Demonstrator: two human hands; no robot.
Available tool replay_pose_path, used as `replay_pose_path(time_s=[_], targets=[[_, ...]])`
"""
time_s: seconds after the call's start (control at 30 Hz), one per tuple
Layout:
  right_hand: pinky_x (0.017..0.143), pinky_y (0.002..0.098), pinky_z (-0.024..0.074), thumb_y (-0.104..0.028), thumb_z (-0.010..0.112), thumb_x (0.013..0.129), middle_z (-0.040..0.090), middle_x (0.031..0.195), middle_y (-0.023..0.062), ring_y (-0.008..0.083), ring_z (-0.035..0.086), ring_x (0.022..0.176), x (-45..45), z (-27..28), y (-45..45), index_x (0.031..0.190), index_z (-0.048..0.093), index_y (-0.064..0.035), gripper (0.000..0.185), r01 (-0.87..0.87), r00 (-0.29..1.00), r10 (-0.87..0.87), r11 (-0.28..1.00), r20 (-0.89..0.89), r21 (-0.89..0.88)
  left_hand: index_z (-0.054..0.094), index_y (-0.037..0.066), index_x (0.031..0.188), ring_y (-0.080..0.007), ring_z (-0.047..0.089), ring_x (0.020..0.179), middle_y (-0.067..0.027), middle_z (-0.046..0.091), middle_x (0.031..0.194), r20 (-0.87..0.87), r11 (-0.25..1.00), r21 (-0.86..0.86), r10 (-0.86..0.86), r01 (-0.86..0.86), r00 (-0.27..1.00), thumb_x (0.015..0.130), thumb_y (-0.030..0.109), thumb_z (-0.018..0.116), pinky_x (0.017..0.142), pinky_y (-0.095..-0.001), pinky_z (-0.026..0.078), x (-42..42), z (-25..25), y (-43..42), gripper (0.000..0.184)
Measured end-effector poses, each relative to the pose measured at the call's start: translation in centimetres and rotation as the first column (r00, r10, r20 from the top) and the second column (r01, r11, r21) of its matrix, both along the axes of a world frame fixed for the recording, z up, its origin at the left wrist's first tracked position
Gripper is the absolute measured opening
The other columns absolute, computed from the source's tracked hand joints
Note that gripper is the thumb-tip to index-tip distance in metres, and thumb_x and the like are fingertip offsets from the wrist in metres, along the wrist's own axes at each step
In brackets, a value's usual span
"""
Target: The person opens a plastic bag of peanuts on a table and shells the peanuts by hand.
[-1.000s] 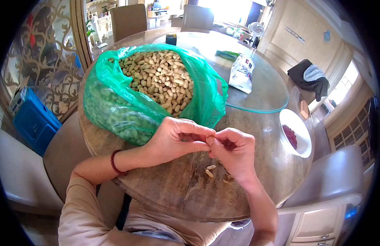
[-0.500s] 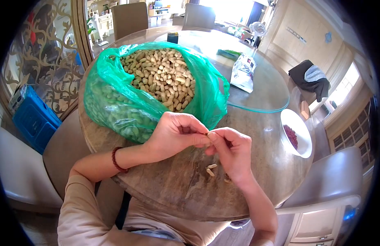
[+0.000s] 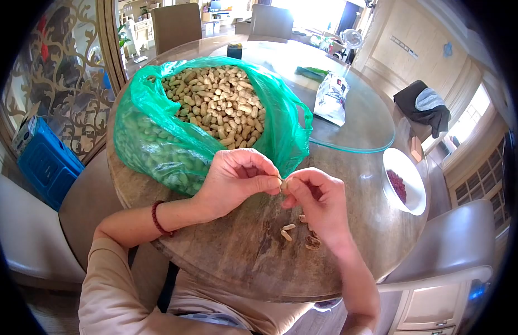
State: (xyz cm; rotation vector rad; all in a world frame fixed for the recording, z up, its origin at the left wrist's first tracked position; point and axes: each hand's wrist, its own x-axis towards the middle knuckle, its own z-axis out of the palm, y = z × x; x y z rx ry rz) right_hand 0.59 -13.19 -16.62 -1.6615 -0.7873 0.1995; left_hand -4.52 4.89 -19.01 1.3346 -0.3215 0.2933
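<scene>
Between the fingertips of my left hand [image 3: 231, 181] and my right hand [image 3: 320, 204] is a small peanut [image 3: 284, 184], pinched from both sides and mostly covered by the fingers. Both hands meet just in front of an open green plastic bag [image 3: 158, 145] heaped with unshelled peanuts [image 3: 225, 103]. Below my right hand, a few pale shell pieces [image 3: 287, 231] lie on the table. Darker bits, apparently shells [image 3: 312, 242], sit beside its wrist.
On the round table [image 3: 259, 273], a white bowl [image 3: 412, 192] holding reddish kernels [image 3: 397, 186] stands at the right. A white packet [image 3: 330, 100] rests on the glass turntable [image 3: 371, 137], and a dark jar [image 3: 234, 51] stands behind the bag. Chairs [image 3: 449, 245] surround the table.
My right hand has shifted slightly right and turned, uncovering more shell bits beneath it. The fingertips of both hands still meet at the peanut.
</scene>
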Motion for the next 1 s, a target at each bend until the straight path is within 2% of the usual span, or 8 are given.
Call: replay_pose_path(time_s=[0.03,0.1,0.2,0.33,0.4,0.6,0.67,1.0], targets=[[0.059,0.023,0.0502,-0.001,0.058,0.085,0.065,0.075,0.0085,0.0118,0.062,0.063,0.4,0.5,-0.5,0.087,0.063,0.0028,0.006,0.001,1.0,-0.001,1.0,-0.001,0.0,0.061,-0.002,0.087,-0.0185,0.066,0.079,-0.0117,0.065,0.087,0.018,1.0,0.017,0.0,-0.001,1.0,0.079,-0.007,0.064,0.071,-0.0296,0.056,0.2,-0.2,0.0,0.01],[0.06,0.0279,0.0511,0.0,0.061,0.078,0.065,0.078,0.0116,0.0177,0.063,0.063,1.0,1.1,-1.7,0.09,0.064,0.0006,0.013,-0.028,0.969,0.114,0.932,0.219,-0.36,0.061,-0.002,0.087,-0.0184,0.065,0.08,-0.0117,0.065,0.088,0.033,0.999,0.035,-0.003,0.002,0.999,0.079,-0.008,0.064,0.072,-0.0295,0.056,0.3,-0.3,-0.1,0.011],[0.062,0.0323,0.0511,-0.001,0.066,0.071,0.064,0.082,0.0137,0.025,0.063,0.066,1.6,1.0,-2.4,0.092,0.065,-0.002,0.022,0.013,0.871,0.192,0.912,0.453,-0.411,0.061,-0.002,0.087,-0.0176,0.065,0.083,-0.0118,0.065,0.09,0.05,0.998,0.056,-0.021,0.018,0.999,0.078,-0.009,0.064,0.073,-0.0289,0.055,0.2,-0.3,-0.2,0.012],[0.064,0.034,0.0509,-0.004,0.069,0.07,0.063,0.083,0.0127,0.0272,0.063,0.071,1.0,1.6,-2.3,0.093,0.066,-0.0027,0.023,0.035,0.859,0.176,0.917,0.482,-0.397,0.063,-0.002,0.088,-0.0152,0.064,0.083,-0.0104,0.065,0.089,0.027,0.991,0.131,-0.002,-0.001,1.0,0.077,-0.008,0.066,0.072,-0.0266,0.055,0.0,-0.1,-0.3,0.012],[0.065,0.0338,0.0507,-0.006,0.072,0.068,0.062,0.083,0.012,0.0281,0.062,0.073,0.2,2.2,-1.5,0.092,0.066,-0.0032,0.025,0.196,0.879,-0.025,0.929,0.476,-0.314,0.063,-0.002,0.088,-0.0143,0.064,0.083,-0.0097,0.065,0.088,0.007,0.988,0.154,0.001,-0.002,1.0,0.077,-0.007,0.067,0.072,-0.0257,0.054,-0.2,0.0,-0.4,0.013],[0.062,0.0337,0.0509,-0.008,0.073,0.068,0.061,0.08,0.0104,0.0273,0.062,0.07,-0.4,1.5,-1.0,0.092,0.064,-0.0038,0.025,0.148,0.796,-0.003,0.97,0.605,-0.19,0.064,-0.002,0.087,-0.0116,0.063,0.078,-0.0078,0.066,0.086,-0.027,0.987,0.156,0.036,-0.032,0.999,0.076,-0.006,0.069,0.067,-0.023,0.053,-0.5,0.2,-0.6,0.012],[0.062,0.0339,0.0509,-0.007,0.072,0.07,0.061,0.079,0.0101,0.0272,0.062,0.07,-0.5,1.5,-1.1,0.091,0.064,-0.0041,0.023,0.137,0.793,0.007,0.972,0.61,-0.189,0.066,0.0,0.086,-0.0069,0.061,0.075,-0.0044,0.066,0.083,0.084,0.958,0.265,0.092,-0.111,0.992,0.077,0.0,0.07,0.063,-0.0195,0.05,-0.5,0.0,-0.7,0.01],[0.056,0.0334,0.0498,-0.003,0.066,0.074,0.06,0.074,0.0099,0.0266,0.061,0.066,-0.3,0.8,-1.2,0.086,0.061,-0.0041,0.013,0.07,0.715,0.076,0.981,0.695,-0.18,0.064,-0.002,0.086,-0.0138,0.064,0.079,-0.0097,0.064,0.086,0.266,0.875,0.449,0.063,-0.181,0.962,0.071,-0.007,0.072,0.066,-0.0238,0.054,-0.6,0.1,-0.7,0.017]])
